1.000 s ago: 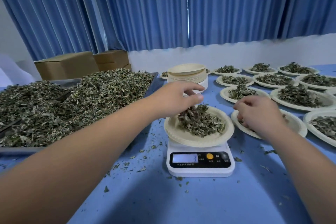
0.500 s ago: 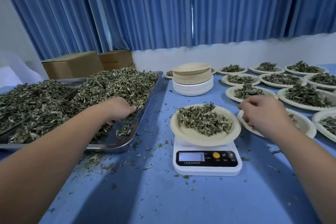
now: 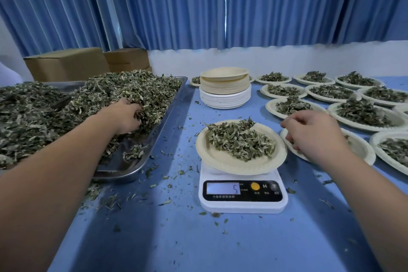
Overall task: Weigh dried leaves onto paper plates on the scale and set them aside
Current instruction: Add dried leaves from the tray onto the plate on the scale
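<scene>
Paper plate (image 3: 220,159) is sitting on the scale (image 3: 242,203) at near centre, carrying a loose mound of leaves (image 3: 240,141) on its far half. Its display (image 3: 223,188) is showing what looks like a 5, where a moment ago it seemed lower, though the digits are too faint to trust. The left hand (image 3: 123,117), which was dropping leaves on this plate a second ago, is now digging into the heap (image 3: 132,88) in the tray (image 3: 141,161) on the left; its fingertips are buried, so I cannot tell whether they are gripping a pinch yet. That is suggesting the portion is short and getting topped up. The right hand (image 3: 313,134) is staying over the next plate (image 3: 362,150) to the right, fingers loosely curled, nothing visibly held, and it is hiding that plate's contents. Filled plates (image 3: 362,112) are running off the right edge.
</scene>
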